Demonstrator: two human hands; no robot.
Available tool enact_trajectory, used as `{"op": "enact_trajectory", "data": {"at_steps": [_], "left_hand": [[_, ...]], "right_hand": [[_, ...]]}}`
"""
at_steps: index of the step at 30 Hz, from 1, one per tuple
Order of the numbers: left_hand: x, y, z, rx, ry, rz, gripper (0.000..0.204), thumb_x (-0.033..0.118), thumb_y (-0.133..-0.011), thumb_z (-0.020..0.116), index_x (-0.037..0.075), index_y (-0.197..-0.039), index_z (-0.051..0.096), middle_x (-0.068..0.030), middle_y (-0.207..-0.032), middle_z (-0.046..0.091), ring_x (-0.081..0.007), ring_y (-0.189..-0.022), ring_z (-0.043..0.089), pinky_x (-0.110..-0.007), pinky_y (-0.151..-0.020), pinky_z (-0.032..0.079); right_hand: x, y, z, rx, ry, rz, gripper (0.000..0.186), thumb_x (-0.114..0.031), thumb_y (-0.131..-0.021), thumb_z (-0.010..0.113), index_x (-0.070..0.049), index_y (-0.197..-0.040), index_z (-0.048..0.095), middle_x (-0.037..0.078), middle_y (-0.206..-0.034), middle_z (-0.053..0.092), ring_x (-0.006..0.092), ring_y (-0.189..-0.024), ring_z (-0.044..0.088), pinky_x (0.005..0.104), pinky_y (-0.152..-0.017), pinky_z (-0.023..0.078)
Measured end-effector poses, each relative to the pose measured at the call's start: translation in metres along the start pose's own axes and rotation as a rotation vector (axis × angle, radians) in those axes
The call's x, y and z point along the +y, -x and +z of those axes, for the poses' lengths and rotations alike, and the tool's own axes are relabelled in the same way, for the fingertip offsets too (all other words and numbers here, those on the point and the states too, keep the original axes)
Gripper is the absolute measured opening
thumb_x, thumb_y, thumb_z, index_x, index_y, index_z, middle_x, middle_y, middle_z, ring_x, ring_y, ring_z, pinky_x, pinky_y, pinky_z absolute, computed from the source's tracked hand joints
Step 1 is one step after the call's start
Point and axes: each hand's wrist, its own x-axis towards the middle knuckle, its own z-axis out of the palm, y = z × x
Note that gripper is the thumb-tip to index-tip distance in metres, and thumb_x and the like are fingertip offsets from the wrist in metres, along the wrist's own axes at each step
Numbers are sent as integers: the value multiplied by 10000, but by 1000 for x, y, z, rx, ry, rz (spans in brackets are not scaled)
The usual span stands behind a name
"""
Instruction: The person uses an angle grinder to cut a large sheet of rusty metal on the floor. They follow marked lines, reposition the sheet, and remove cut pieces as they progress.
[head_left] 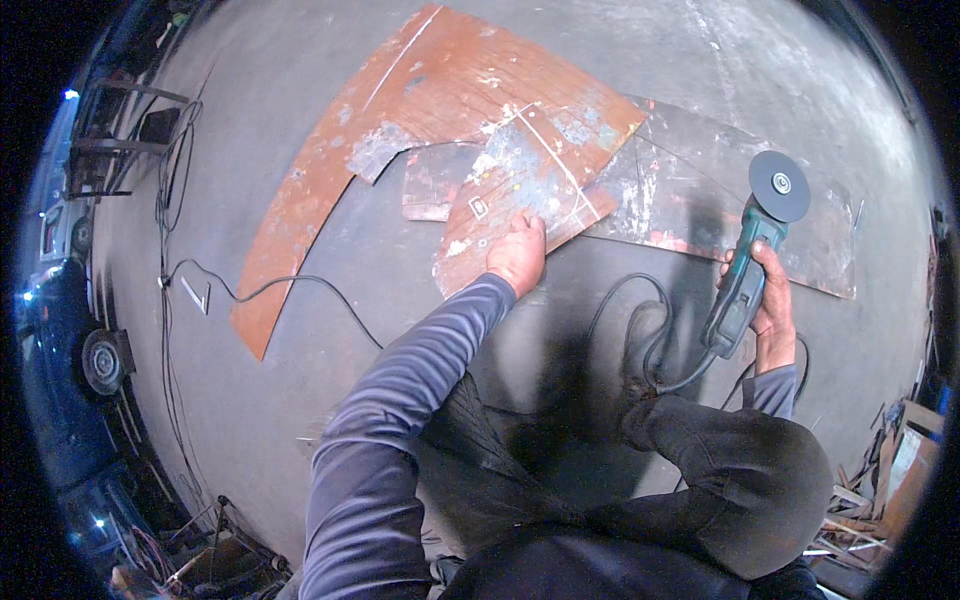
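Observation:
My right hand (768, 295) is wrapped round the body of a green and black angle grinder (738, 285). Its grey disc (779, 186) points up and away from me, apart from the metal. On the left, my left hand (517, 252) is closed at the near edge of a rust-brown metal sheet (450, 80), its fingers partly hidden. The sheet is curved and patched with worn grey paint, with white marked lines near its far left edge and beside my left hand. Part of it overlies a long grey metal plate (690, 190) that stretches to the right under the grinder.
A black cord (320, 280) runs over the concrete floor from the left, and another loops from the grinder by my knee. A small V-shaped metal piece (196, 295) lies at left, near a dark metal frame (125, 145) and a blue vehicle (60, 350). Scrap (880, 500) is piled lower right.

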Motion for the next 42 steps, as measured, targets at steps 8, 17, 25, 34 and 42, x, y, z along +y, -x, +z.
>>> {"op": "enact_trajectory", "data": {"at_steps": [8, 17, 25, 34, 42], "left_hand": [[19, -18, -32, 57, 148, -17, 604, 320, -853, 796, -11, -1292, 545, -322, -1233, 639, -490, -1091, 674, -524, -939, 562], [172, 50, -9, -524, 1289, 276, 864, 604, -974, 663, -119, -1403, 467, -298, -1286, 640, -323, -1237, 624, -413, -1055, 484], [192, 56, -1, -750, 1549, 5, 866, 601, -1003, 622, -144, -1405, 441, -210, -1214, 652, -241, -1134, 635, -356, -1000, 508], [195, 56, 9, -690, 1662, -32, 792, 583, -981, 651, -56, -1416, 479, -108, -1130, 658, -227, -883, 675, -387, -674, 572], [194, 70, -24, -582, 1447, 54, 817, 575, -931, 663, -81, -1392, 510, -175, -1038, 677, -227, -831, 696, -350, -548, 566]], "right_hand": [[5, -4, 14, -64, 0, 0, 416, -330, -954, 714, 33, -1132, 618, 152, -968, 720, 272, -800, 741, 440, -742, 650], [14, -1, 24, -3, 19, 39, 487, -412, -922, 723, 30, -1115, 653, 161, -898, 720, 284, -756, 730, 423, -732, 635], [37, -8, 24, 1, 43, -9, 393, -322, -943, 710, -7, -1158, 612, 133, -975, 708, 247, -864, 715, 412, -772, 620], [47, -8, 26, -31, -47, -4, 417, -352, -951, 689, 7, -1150, 611, 132, -977, 704, 258, -873, 718, 425, -779, 625], [45, -7, 14, -119, -175, -29, 496, -417, -959, 688, 15, -1183, 592, 153, -1016, 702, 295, -906, 721, 469, -824, 634]]}}
